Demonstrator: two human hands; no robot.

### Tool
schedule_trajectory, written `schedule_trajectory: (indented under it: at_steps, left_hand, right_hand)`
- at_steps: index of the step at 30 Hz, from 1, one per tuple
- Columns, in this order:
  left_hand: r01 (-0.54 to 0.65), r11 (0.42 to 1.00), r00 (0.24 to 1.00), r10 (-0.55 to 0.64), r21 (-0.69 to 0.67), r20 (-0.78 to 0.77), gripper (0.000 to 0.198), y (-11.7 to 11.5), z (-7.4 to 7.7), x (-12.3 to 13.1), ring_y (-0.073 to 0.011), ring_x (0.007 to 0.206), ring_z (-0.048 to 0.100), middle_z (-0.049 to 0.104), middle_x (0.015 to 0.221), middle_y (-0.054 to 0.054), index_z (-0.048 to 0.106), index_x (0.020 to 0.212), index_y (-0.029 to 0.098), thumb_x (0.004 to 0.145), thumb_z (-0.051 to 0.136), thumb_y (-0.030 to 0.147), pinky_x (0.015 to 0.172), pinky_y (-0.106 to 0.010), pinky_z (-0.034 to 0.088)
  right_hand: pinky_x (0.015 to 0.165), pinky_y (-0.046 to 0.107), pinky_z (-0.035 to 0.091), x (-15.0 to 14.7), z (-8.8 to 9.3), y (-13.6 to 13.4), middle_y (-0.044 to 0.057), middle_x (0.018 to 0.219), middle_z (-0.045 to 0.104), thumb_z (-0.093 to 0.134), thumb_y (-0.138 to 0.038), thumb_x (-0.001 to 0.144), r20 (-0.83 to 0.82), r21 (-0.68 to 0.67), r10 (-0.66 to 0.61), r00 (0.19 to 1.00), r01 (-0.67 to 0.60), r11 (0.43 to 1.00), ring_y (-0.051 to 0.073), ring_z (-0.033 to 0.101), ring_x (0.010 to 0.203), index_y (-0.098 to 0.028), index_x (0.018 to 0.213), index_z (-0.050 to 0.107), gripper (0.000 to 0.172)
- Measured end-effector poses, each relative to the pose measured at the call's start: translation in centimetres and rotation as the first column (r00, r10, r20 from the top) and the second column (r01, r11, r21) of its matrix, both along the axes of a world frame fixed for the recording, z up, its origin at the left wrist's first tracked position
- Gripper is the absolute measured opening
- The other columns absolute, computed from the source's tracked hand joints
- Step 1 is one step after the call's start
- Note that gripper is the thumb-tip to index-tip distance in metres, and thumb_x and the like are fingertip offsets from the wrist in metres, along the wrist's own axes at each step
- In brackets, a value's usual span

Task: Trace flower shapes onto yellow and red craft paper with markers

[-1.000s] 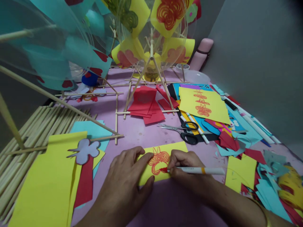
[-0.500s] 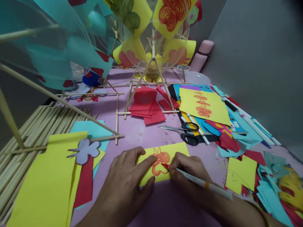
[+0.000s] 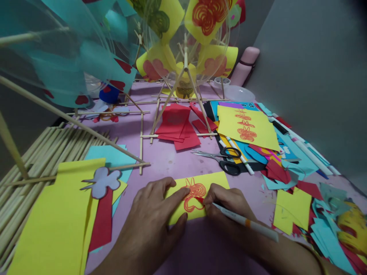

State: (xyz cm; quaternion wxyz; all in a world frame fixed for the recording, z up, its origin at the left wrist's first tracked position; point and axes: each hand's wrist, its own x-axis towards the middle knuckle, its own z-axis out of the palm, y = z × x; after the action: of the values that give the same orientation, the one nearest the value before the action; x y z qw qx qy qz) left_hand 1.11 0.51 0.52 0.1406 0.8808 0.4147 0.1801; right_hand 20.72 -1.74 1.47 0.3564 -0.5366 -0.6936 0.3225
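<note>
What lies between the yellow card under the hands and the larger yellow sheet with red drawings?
In the head view, black-handled scissors and a white marker lie between the card and the sheet, with coloured paper around the marker.

The left hand (image 3: pixel 151 214) lies palm-down, thumb apart; the right hand (image 3: pixel 228 198) curls in a pinch.

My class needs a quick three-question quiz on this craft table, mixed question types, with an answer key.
1. Multiple choice: what does the right hand hold? a) a paintbrush; b) a marker; c) a glue stick.
2. True or false: the left hand is lifted clear of the yellow card with the red butterfly drawing beneath the marker's tip.
3. Fill in: the handles of the scissors are ____.

Key: 1. b; 2. False, its fingers rest on the card; 3. black.
</note>
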Motion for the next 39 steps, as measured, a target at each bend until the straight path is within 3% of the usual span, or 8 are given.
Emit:
schedule_trajectory:
  at_steps: [22, 39]
  left_hand:
    - [-0.01, 1.0, 0.999, 0.01, 0.002, 0.035, 0.041, 0.01, -0.28, 0.01, -0.0312, 0.104, 0.047, 0.049, 0.117, -0.01, 0.055, 0.121, 0.029, 0.081, 0.052, 0.017, 0.079, -0.051, 0.042]
    - [0.003, 1.0, 1.0, -0.003, -0.006, 0.025, 0.042, 0.05, -0.24, 0.02, -0.0313, 0.103, 0.047, 0.049, 0.117, -0.011, 0.053, 0.121, 0.028, 0.081, 0.053, 0.017, 0.079, -0.051, 0.042]
  right_hand:
    - [0.036, 0.019, 0.02, 0.19, -0.09, -0.02, -0.009, 0.045, 0.033, 0.041, -0.014, 0.067, -0.169, -0.128, -0.076, 0.983, 0.054, 0.99, 0.006, 0.027, 0.037, -0.021, 0.061, 0.042, 0.01]
    - [0.035, 0.019, 0.022, 0.18, -0.01, -0.11, -0.008, 0.042, 0.034, 0.04, -0.016, 0.062, -0.178, -0.186, -0.145, 0.973, 0.112, 0.976, 0.007, 0.029, 0.037, -0.023, 0.056, 0.039, 0.009]
